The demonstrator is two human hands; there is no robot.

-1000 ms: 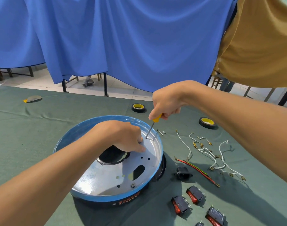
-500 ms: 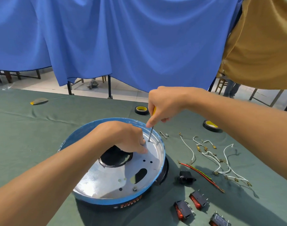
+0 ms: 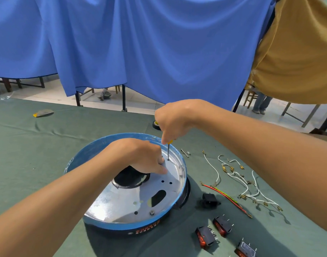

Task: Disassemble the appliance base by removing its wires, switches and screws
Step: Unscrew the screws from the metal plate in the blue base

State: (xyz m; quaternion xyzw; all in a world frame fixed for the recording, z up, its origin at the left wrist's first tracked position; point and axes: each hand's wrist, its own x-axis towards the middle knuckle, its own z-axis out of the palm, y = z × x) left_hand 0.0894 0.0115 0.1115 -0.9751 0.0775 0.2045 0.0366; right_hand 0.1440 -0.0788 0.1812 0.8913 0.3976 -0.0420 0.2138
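The round appliance base [image 3: 81,158] with a blue rim lies upside down on the green cloth, its silver metal plate [image 3: 127,199] facing up. My right hand [image 3: 173,121] grips a yellow-handled screwdriver [image 3: 168,152], held nearly upright, its tip on a screw at the plate's far right edge. My left hand [image 3: 140,154] rests inside the base with fingertips pressing the plate beside the screwdriver tip. Another screw [image 3: 151,212] sits near the plate's front edge.
To the right of the base lie white wires [image 3: 238,179], a red and yellow-green wire [image 3: 225,196], a black socket [image 3: 208,200], three red rocker switches [image 3: 223,224], and two loose screws [image 3: 185,152]. A tape roll [image 3: 156,125] sits behind my right hand. Blue curtain hangs beyond the table.
My right hand rose and moved over the screwdriver, bringing it from slanted to nearly upright. My left hand stays pressed on the plate. The camera view shifted slightly.
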